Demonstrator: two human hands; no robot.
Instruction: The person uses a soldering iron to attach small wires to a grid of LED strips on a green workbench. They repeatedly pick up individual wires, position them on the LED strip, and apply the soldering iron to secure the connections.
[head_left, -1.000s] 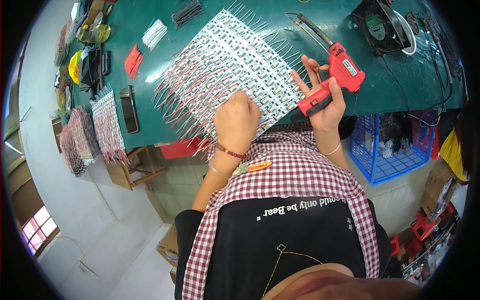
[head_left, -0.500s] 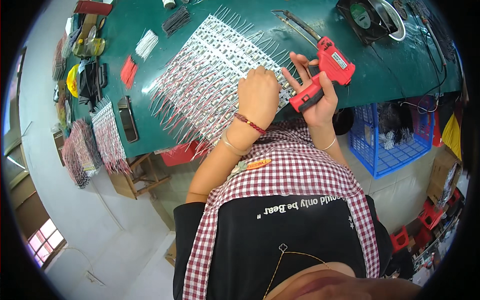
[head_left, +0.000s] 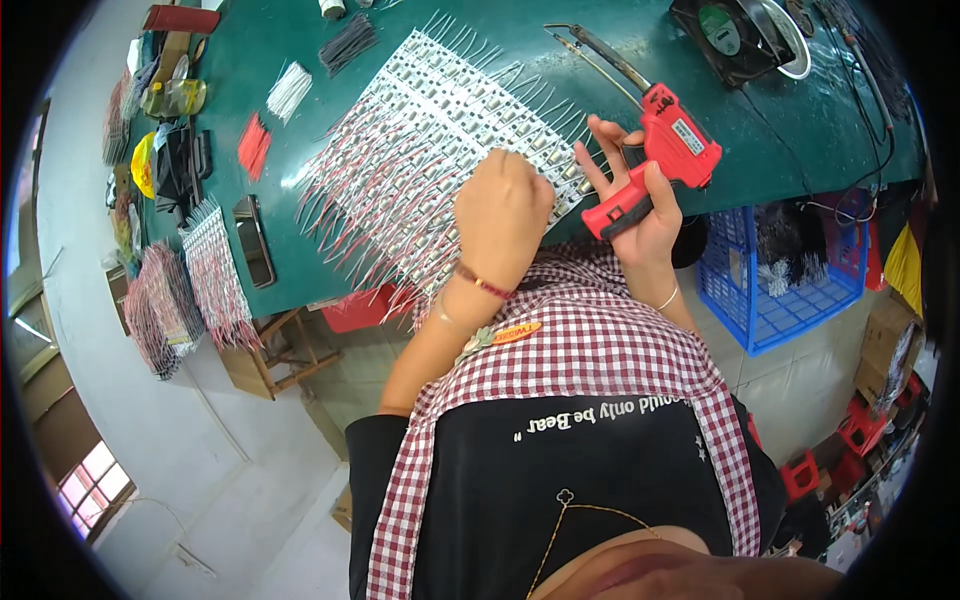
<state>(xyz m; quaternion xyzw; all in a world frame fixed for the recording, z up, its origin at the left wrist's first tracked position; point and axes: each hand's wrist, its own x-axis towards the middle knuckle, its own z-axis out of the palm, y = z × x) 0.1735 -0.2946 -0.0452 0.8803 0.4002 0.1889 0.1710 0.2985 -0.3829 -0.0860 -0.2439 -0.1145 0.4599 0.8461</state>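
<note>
Soldering wired strips, judged mid-row. Left hand (head_left: pixel 503 205) fisted, pressing mat of strips (head_left: pixel 430 160) on green tabletop (head_left: pixel 300 270). Right of mat, right hand (head_left: pixel 640 215) grips red soldering gun (head_left: pixel 665 150), tip lifted off mat. Next: bring tip onto joint beside left hand.

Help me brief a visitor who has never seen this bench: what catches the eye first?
First, the red soldering gun gripped in the right hand at the green table's near edge. Beside it, the left hand presses on a wide sheet of small boards with red and white wires, at mid-table.
</note>
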